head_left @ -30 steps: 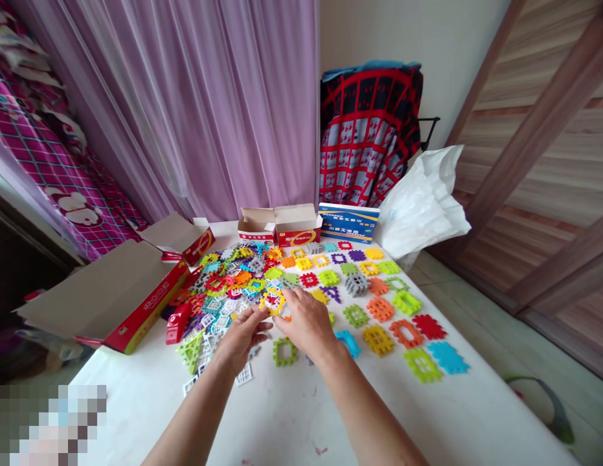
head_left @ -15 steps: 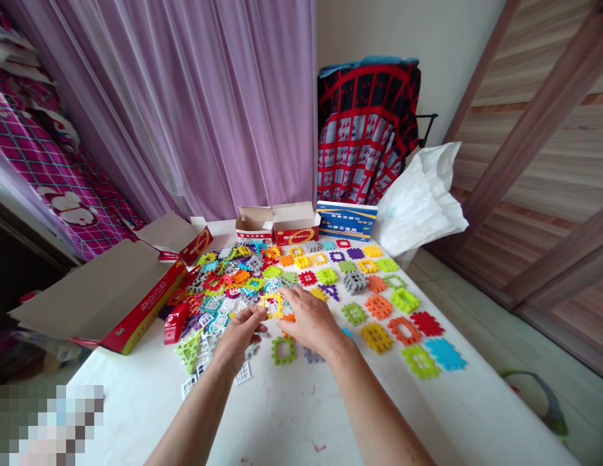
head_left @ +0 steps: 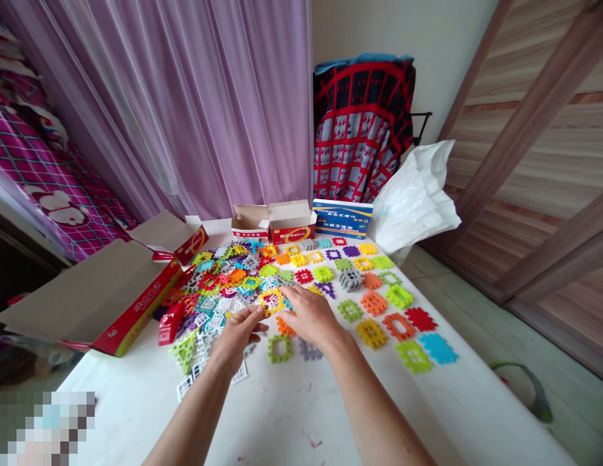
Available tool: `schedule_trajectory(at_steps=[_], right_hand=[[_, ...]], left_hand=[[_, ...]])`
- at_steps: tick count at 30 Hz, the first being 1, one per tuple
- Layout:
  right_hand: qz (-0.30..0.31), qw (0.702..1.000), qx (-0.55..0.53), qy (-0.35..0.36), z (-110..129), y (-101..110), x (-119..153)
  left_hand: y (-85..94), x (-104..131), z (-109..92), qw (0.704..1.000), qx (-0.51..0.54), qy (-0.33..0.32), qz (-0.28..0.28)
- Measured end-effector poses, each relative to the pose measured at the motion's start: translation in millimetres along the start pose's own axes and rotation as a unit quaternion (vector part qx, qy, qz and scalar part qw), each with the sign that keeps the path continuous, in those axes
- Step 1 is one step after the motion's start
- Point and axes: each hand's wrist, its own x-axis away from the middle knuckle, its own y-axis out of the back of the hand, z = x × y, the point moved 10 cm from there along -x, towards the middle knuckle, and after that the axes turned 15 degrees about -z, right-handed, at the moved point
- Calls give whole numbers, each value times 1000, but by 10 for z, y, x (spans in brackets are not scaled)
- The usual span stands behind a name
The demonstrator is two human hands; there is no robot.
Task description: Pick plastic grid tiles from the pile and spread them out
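Note:
Both hands meet over the middle of the table around a yellow notched-edge building block (head_left: 272,301). My left hand (head_left: 243,328) pinches its near left side between thumb and fingers. On the opposite side, my right hand (head_left: 313,315) grips its right edge, the fingers partly covering it. Through the block's open middle, red and white show; whether these belong to it I cannot tell. Just below the hands lie a green square frame block (head_left: 280,349), a grey block (head_left: 311,350) and an orange block (head_left: 284,326). White lattice window pieces (head_left: 212,318) lie left of my left hand.
A mixed heap of coloured blocks (head_left: 238,275) covers the table's left middle, and spaced-out blocks (head_left: 374,302) cover the right. Open boxes (head_left: 148,301) stand left and behind. A blue box (head_left: 343,219) and a white plastic bag (head_left: 412,200) stand at the back right.
The view has shifted slightly, moving the scene a little left in the picture. The yellow block now shows more fully between my hands, which have barely moved.

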Motion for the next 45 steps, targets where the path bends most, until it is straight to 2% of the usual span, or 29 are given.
schedule_trajectory(at_steps=[10,16,19,23,25,27,30,33,34,36,39,41,43,45], right_hand=[[-2,1000,0,-9,-47,62,39],[-47,998,-36,-3,-65,158,99],[-54,998,-44,7,-79,177,180],[-71,997,-36,-14,-183,183,337],[-94,995,-30,-13,-274,233,411],[-130,991,-16,-19,-470,352,455],[-203,974,50,-92,-1063,672,443],[-236,928,163,-236,-1819,981,389],[-225,916,191,-270,-2017,1022,348],[-195,902,233,-307,-2298,1024,228],[-163,894,268,-320,-2515,900,28],[-154,890,275,-329,-2604,799,-69],[-150,887,278,-336,-2677,717,-135],[-147,887,282,-334,-2730,659,-185]], left_hand=[[-68,67,-28,1000,-14,-18,-1],[-73,119,-76,999,-19,-38,3],[-121,178,-120,997,-43,-59,31],[-273,276,-151,992,-72,-72,73],[-360,318,-168,990,-77,-76,87],[-421,345,-203,987,-90,-95,97],[-306,304,-280,978,-119,-165,50],[70,244,-368,942,-151,-291,-71],[193,243,-376,920,-169,-337,-104],[341,276,-366,864,-214,-436,-132],[438,453,-355,757,-231,-596,-138],[467,525,-319,709,-242,-648,-139],[474,534,-289,693,-255,-661,-135],[473,509,-264,697,-263,-655,-127]])
